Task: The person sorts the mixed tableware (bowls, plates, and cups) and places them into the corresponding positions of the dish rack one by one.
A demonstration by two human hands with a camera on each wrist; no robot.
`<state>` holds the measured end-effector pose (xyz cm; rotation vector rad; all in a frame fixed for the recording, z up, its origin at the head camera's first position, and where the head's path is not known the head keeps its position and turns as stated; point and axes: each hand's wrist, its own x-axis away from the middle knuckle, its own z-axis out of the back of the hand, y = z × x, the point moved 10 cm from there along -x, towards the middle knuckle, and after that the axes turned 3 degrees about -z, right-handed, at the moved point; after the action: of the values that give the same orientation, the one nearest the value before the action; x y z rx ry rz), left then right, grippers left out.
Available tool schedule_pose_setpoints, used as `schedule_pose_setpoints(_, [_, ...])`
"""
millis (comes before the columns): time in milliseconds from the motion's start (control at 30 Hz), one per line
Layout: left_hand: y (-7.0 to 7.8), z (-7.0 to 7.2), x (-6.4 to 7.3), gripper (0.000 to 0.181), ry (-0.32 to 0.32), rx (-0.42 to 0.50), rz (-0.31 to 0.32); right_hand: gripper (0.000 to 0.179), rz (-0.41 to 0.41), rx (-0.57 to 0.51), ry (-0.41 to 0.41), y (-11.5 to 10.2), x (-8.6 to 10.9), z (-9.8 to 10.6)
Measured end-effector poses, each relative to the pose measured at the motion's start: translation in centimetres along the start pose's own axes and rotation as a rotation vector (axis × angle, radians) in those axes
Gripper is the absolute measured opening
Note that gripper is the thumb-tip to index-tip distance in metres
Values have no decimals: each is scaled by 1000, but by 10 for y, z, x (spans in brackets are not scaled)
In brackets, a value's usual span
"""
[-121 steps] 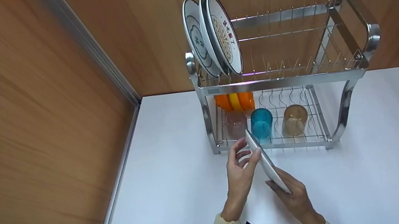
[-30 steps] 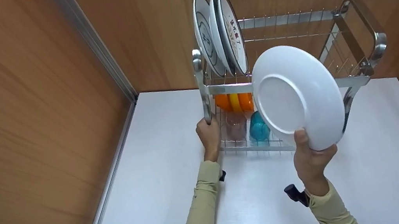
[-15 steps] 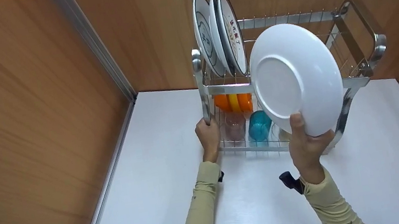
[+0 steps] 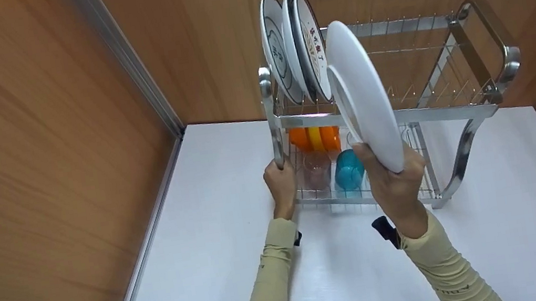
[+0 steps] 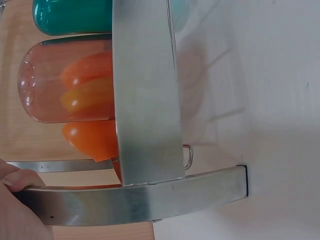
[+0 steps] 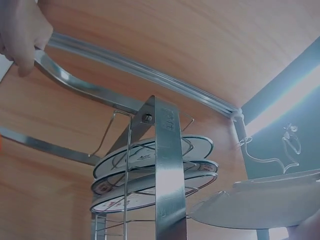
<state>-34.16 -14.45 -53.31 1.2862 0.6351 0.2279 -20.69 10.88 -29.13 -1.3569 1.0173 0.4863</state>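
Note:
My right hand (image 4: 398,187) holds a white plate (image 4: 365,98) by its lower rim, thumb on the underside. The plate stands nearly edge-on at the front of the rack's upper tier, right of several upright patterned plates (image 4: 313,53). In the right wrist view, the held plate (image 6: 265,202) is apart from those plates. My left hand (image 4: 281,185) grips the left front post of the metal dish rack (image 4: 438,114). The left wrist view shows part of that hand (image 5: 20,217) round the post (image 5: 90,205).
On the lower tier are orange and yellow bowls (image 4: 315,138), a pinkish clear glass (image 4: 317,171) and a teal glass (image 4: 349,170). The amber glass is mostly hidden behind my right hand. A wooden panel (image 4: 210,47) rises behind the rack. White tabletop (image 4: 207,244) lies in front.
Over four seconds, my left hand has left the plate for the rack post. My right hand has raised the plate to the upper tier, lately turning it edge-on and leftward.

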Motion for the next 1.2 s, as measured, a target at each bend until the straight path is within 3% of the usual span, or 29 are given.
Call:
schedule_pose_setpoints(433, [-5,-3,2,39,-25,4,-3,54,38,155,-112,-7,-12,-32])
schedule_pose_setpoints(633, [-4,-4,2,39,-27,8,-13,50,10,75,-185,-6,-18,-47])
schedule_pose_setpoints(967, [-3,0,0,42,9,-17,-47,44,9,-2,-136,-5,-34,-62])
schedule_pose_setpoints(1200, [-4,1,0,40,5,-26,-50,36,-21,31,-107,3,-47,-68])
